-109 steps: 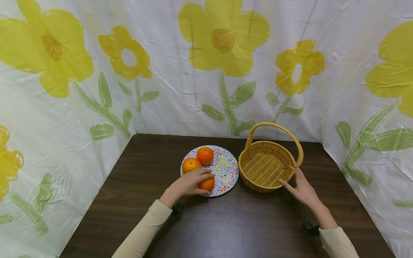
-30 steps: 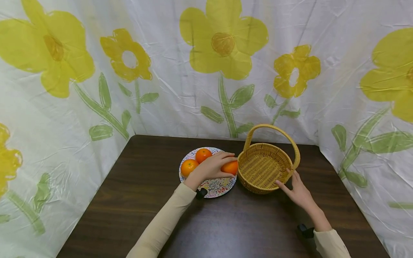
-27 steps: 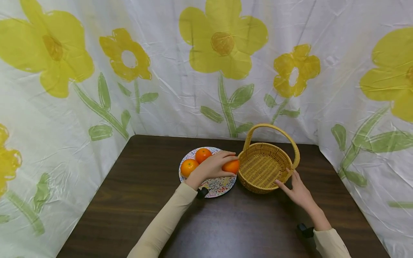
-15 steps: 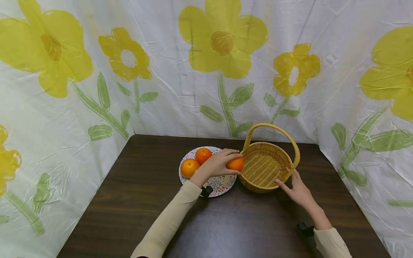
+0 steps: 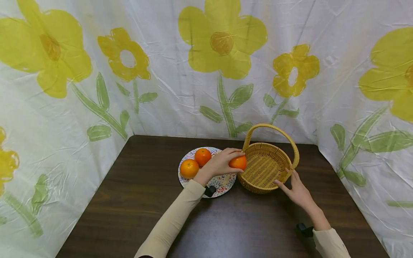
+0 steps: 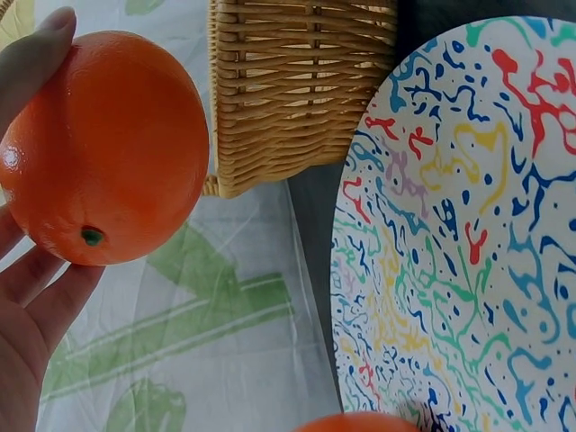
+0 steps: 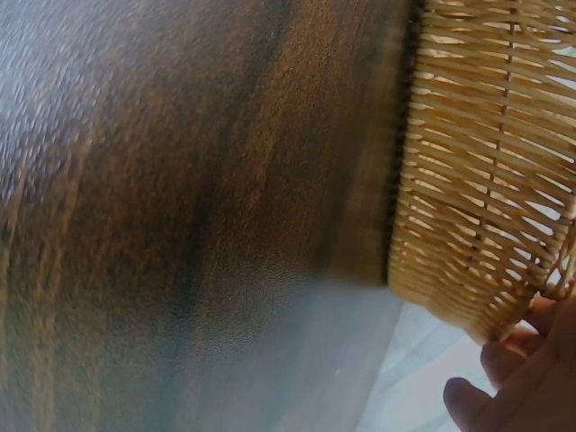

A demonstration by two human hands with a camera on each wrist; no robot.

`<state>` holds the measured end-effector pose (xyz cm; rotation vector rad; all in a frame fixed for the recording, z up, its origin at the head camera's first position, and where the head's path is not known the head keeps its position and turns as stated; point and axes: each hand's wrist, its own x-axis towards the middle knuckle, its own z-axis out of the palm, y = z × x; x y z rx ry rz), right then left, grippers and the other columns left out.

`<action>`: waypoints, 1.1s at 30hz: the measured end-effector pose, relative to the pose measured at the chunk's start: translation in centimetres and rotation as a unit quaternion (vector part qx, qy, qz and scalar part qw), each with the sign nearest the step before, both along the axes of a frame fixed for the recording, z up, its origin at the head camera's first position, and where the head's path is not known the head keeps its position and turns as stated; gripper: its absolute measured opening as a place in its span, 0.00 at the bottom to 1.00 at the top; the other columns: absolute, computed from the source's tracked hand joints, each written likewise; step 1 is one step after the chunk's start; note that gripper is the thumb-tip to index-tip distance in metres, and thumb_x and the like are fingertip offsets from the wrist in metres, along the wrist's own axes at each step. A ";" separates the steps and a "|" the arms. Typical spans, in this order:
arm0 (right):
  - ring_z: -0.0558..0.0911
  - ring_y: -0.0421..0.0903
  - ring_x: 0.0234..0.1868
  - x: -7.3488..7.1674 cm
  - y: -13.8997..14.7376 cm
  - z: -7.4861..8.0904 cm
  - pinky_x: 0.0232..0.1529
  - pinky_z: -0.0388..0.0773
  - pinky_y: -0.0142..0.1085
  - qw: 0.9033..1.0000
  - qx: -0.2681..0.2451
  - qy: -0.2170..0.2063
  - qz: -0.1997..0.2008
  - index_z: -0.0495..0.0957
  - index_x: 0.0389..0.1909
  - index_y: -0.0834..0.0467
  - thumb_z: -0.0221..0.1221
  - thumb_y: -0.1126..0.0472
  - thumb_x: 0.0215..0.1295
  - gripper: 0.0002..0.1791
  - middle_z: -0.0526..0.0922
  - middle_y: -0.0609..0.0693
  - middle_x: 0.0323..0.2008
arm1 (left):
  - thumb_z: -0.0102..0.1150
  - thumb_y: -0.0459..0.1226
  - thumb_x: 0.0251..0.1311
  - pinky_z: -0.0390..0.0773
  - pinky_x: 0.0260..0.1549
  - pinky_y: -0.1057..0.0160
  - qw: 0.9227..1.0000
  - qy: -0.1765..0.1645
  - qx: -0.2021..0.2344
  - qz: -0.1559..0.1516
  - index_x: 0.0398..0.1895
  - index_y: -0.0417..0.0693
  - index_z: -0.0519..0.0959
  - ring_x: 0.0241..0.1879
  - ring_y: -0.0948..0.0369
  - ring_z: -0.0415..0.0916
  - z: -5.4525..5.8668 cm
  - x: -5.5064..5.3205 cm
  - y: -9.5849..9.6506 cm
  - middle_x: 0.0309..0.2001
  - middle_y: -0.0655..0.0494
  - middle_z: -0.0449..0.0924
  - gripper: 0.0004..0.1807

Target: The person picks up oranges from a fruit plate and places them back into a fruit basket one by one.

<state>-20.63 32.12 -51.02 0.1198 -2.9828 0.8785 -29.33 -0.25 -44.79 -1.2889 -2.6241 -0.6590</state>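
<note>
My left hand [image 5: 221,164] grips an orange [image 5: 238,162] between thumb and fingers, at the left rim of a wicker basket [image 5: 256,187]. In the left wrist view the held orange [image 6: 112,144] shows a small green stem spot, with the basket wall [image 6: 301,99] beyond it. My right hand [image 5: 299,193] holds the basket's right rim by the foot of the arched handle; the right wrist view has its fingertips [image 7: 500,360] at the rim. Two more oranges, one behind [image 5: 203,157] and one in front [image 5: 189,168], lie on a patterned plate [image 5: 229,182]. Nothing lies inside the basket.
The plate and basket stand side by side on a dark wooden table [image 5: 135,186]. A white curtain [image 5: 167,100] with yellow flowers hangs along the back and both sides. The basket's tall handle [image 5: 272,125] arches over its opening.
My left hand has taken the front orange off the plate and carried it right, up to the basket's rim. My right hand stays at the basket.
</note>
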 end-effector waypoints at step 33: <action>0.61 0.72 0.61 0.3 0.1 -0.4 0.48 0.66 0.66 1.000 0.006 0.010 -0.009 0.44 0.72 0.60 0.49 0.38 0.64 0.45 0.39 0.65 0.71 | 0.63 0.58 0.49 0.75 0.49 0.61 0.995 -0.079 0.066 0.015 0.62 0.59 0.70 0.56 0.61 0.69 -1.6 -1.8 3.6 0.60 0.60 0.69 0.36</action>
